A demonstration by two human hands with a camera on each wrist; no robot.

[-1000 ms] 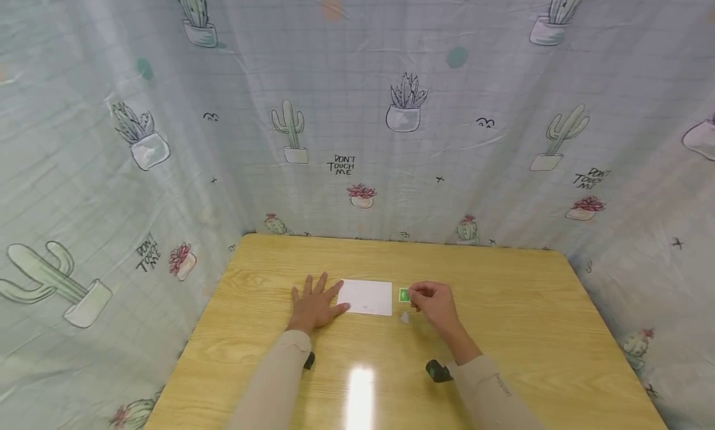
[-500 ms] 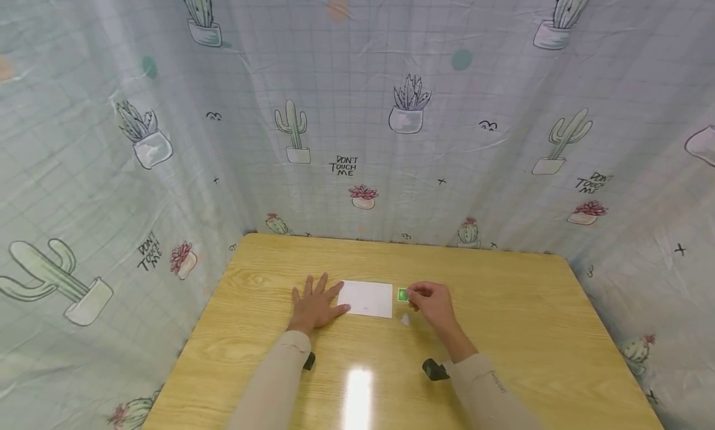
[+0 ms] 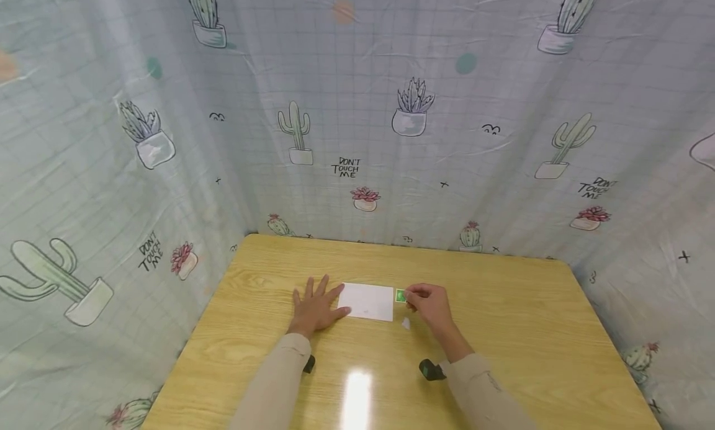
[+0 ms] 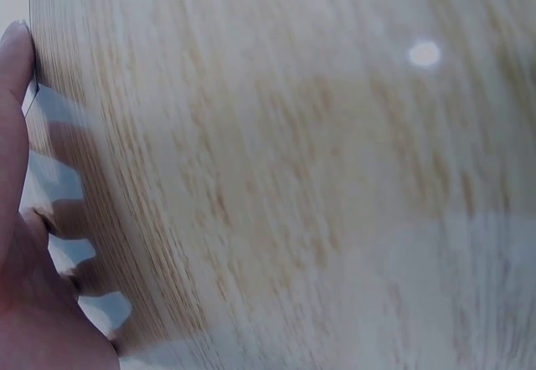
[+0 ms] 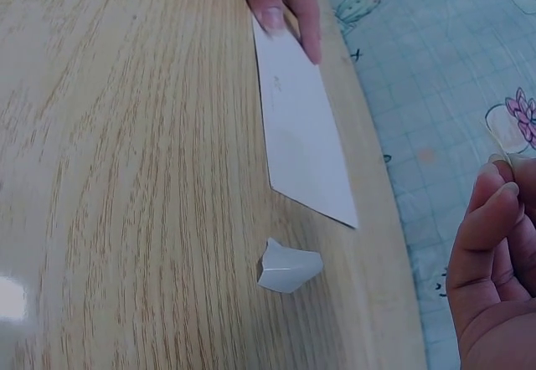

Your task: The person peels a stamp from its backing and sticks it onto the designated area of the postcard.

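Note:
A white envelope-like paper rectangle (image 3: 368,301) lies flat on the table. My left hand (image 3: 315,307) rests palm down with spread fingers, its thumb and index fingertip on the paper's left end. Just off the right end, my right hand (image 3: 432,304) pinches a small green stamp-like square (image 3: 400,295) with a white border. The right wrist view shows that square edge-on as a thin sliver (image 5: 501,141) between thumb and finger. A folded white paper scrap (image 5: 291,269) lies on the wood near the paper's right end.
The light wooden table (image 3: 503,312) ends at a back edge against a hanging cactus-print curtain (image 3: 357,138). More curtain closes in both sides. A bright lamp reflection shines near the front of the tabletop.
My right hand has shifted slightly left with the green square, narrowing the gap to the paper. The left hand stays in place; the head view has tilted a little.

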